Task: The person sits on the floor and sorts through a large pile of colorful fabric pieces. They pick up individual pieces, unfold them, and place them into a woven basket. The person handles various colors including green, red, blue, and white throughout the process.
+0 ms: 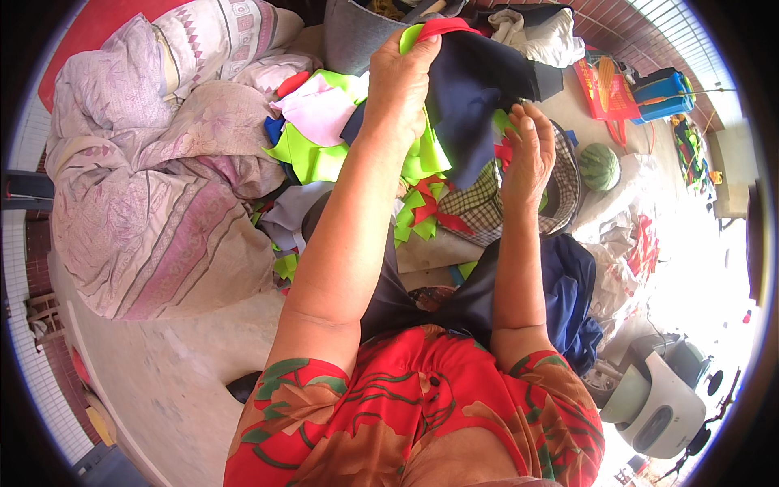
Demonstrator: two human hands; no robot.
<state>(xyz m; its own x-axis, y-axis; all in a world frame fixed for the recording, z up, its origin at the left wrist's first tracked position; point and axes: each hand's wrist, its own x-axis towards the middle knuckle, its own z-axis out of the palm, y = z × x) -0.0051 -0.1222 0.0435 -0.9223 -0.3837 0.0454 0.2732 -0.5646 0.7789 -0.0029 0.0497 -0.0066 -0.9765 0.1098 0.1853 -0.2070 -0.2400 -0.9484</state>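
Observation:
My left hand (403, 88) is raised and pinches a bunch of fabric scraps at their top, red and bright green edges showing by the thumb. A large navy blue cloth piece (468, 105) hangs from that grip, with a bright green scrap (425, 154) below the wrist. To its right, my right hand (527, 154) is held up with fingers stretched and slightly apart, nothing visible in it. It is beside the navy cloth's edge, over a checked fabric container (479, 213) holding red and green scraps. Whether its fingertips touch any cloth I cannot tell.
Green and pink scraps (312, 122) lie heaped at the left, beside big patterned cloth bundles (162, 219). A grey bucket (357, 40) stands behind. Farther right are a watermelon (600, 167), a red bag (604, 85) and a white-and-grey appliance (661, 406).

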